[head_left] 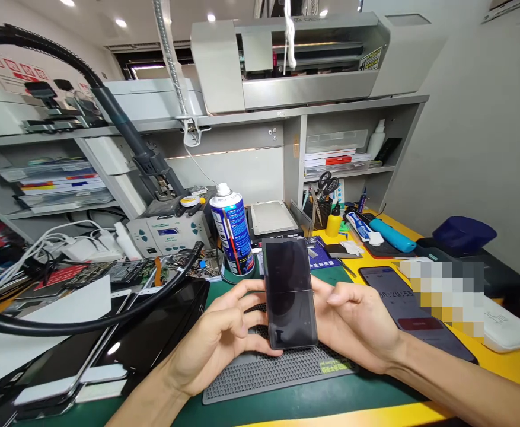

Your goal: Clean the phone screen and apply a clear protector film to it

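We see a black phone (290,293) held up between two hands, over the gray mat (233,382) near the middle of the front edge of the tabletop (388,415). It stands almost straight up, with its dark, shiny front facing us. The left hand (224,323) has its fingers spread along the left side and bottom corner, gripping it. The right hand (361,323) holds the right side with fingers tucked behind, and its thumb is up off the glass; we can't tell how hard it squeezes.

We think the phone is light, hard and slippery, and its front could crack. A thin line runs across the middle. Maybe it can bend there, but we can't be sure. We think the two long sides are the best places to hold, with no pushing on that line.
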